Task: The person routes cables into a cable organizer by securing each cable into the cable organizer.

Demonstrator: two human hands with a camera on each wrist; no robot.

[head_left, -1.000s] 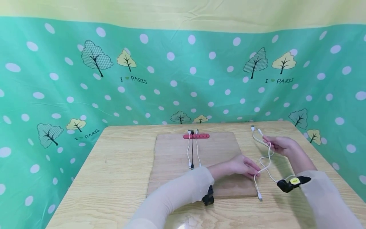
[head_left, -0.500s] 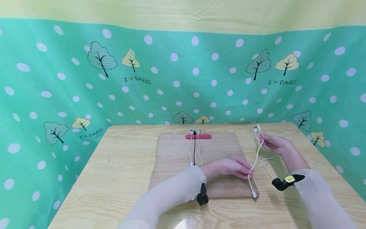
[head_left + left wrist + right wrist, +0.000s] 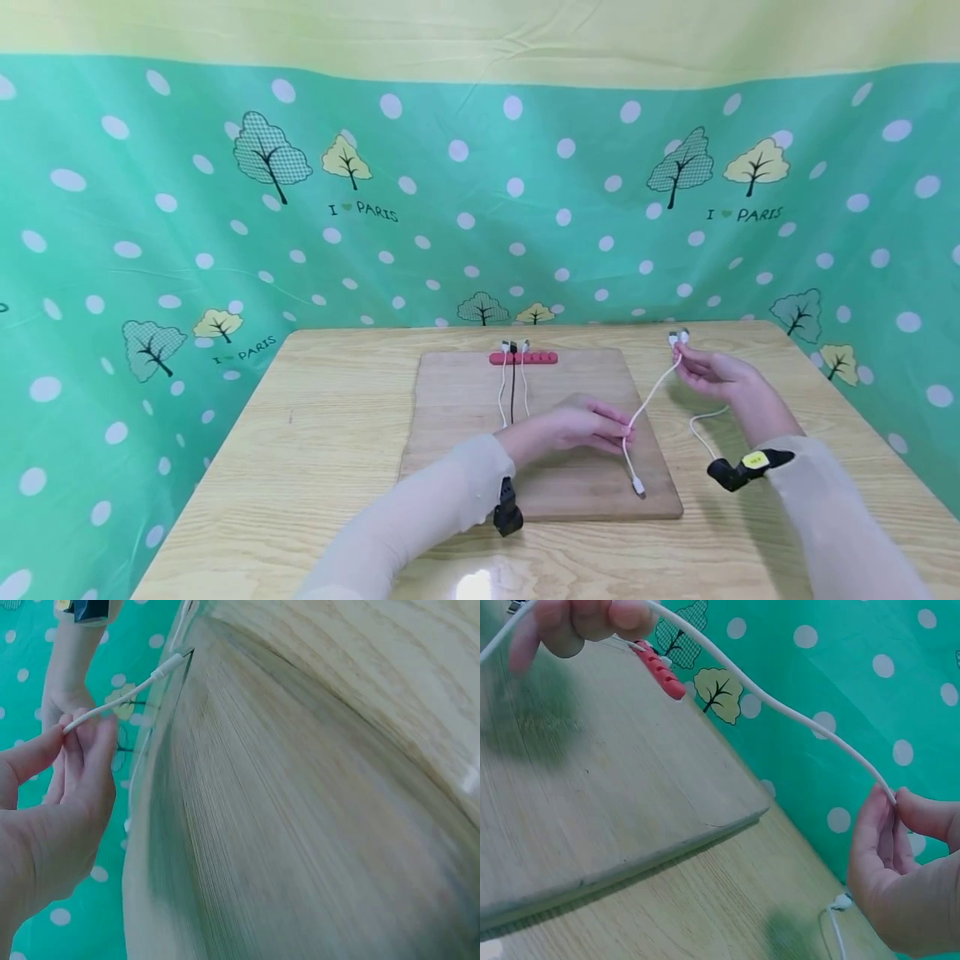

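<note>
A white USB cable (image 3: pixel 652 396) is stretched between my two hands over the right part of the wooden board (image 3: pixel 457 475). My left hand (image 3: pixel 585 422) pinches it near its lower end, where a white plug (image 3: pixel 637 487) hangs free over the board. Close to the other end, my right hand (image 3: pixel 712 373) pinches the cable between thumb and fingers, clear of the table in the right wrist view. Part of a second white cable (image 3: pixel 697 427) lies on the table beneath the right hand, its metal plug (image 3: pixel 672 338) toward the back edge.
A red cable holder (image 3: pixel 545 358) sits along the board's back edge. Two white cables and a black cable (image 3: pixel 513 392) run from it toward the front, their lower ends behind the left hand and sleeve. A green dotted curtain (image 3: pixel 420 208) hangs behind the table.
Both hands have shifted left with the white cable, the left hand further. The cable is drawn out straighter, and its lower plug has come from beside the board to over it.
</note>
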